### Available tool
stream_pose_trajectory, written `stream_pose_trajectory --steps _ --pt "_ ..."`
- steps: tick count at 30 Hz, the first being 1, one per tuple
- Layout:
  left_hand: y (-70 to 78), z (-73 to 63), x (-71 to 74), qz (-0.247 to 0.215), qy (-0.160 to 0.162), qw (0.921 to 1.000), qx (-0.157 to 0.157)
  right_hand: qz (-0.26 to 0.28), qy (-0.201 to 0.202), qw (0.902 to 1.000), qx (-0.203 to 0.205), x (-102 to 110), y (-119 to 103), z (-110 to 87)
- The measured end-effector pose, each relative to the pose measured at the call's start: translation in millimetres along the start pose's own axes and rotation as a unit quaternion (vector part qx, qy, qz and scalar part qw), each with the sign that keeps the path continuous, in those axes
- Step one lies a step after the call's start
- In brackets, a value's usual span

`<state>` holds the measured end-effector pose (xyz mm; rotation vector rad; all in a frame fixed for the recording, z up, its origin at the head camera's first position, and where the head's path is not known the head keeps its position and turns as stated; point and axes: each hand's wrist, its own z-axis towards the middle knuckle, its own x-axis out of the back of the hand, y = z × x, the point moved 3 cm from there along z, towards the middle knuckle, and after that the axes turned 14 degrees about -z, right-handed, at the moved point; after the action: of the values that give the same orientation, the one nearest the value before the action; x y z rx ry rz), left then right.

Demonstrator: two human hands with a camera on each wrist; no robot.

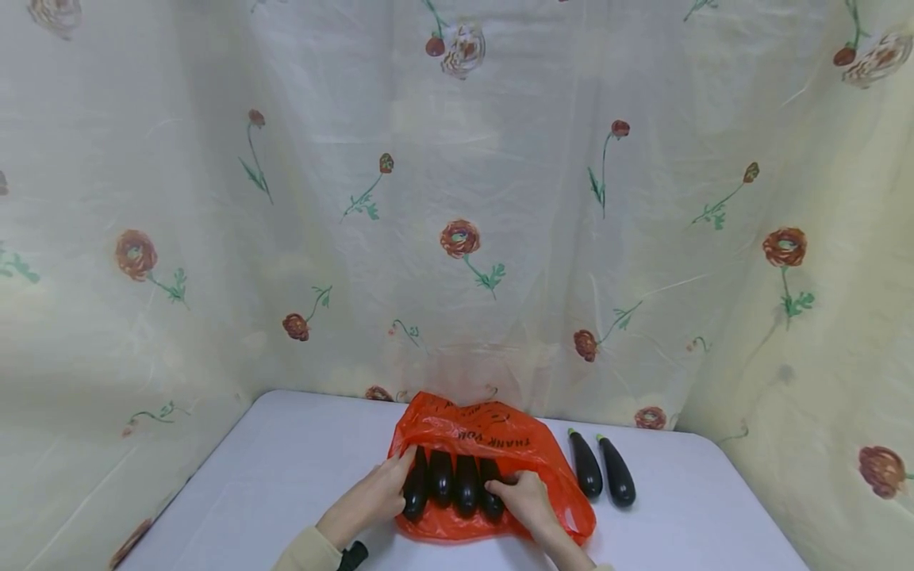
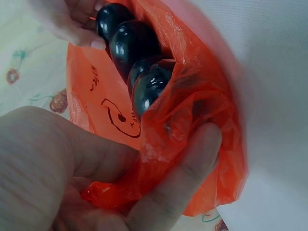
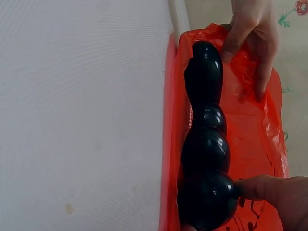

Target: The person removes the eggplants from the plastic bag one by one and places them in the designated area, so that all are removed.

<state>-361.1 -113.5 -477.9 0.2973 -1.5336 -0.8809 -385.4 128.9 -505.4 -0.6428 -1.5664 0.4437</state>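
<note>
A red plastic bag [image 1: 457, 414] with black "THANK YOU" print lies at the middle of the table, its mouth toward me. Several dark, glossy eggplants [image 1: 441, 480] sit side by side in the mouth, blunt ends toward me; the bag hides their far ends. My left hand [image 1: 385, 485] pinches the left edge of the bag beside the leftmost eggplant, thumb and fingers on the crumpled plastic [image 2: 163, 130]. My right hand [image 1: 528, 498] grips the rightmost eggplant [image 3: 207, 199], thumb on top; its other fingers are mostly hidden in the right wrist view.
Two more eggplants [image 1: 586, 468] lie side by side on the white table [image 1: 300, 452], right of the bag, green stems pointing away. A flower-printed curtain [image 1: 514, 190] hangs behind the table and on both sides. A bag handle loop spreads near my right forearm.
</note>
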Motion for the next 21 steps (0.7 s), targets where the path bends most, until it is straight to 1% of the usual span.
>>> stream_pose_trajectory --steps 8,21 --pt "-0.3 0.6 -0.6 -0.003 0.003 1.0 0.005 0.005 -0.001 0.9998 -0.019 2.2 -2.2 -3.6" --pt "-1.5 1.8 -0.8 -0.006 0.004 0.9999 0.014 -0.014 -0.001 0.9998 -0.011 6.9 -2.9 -12.7"
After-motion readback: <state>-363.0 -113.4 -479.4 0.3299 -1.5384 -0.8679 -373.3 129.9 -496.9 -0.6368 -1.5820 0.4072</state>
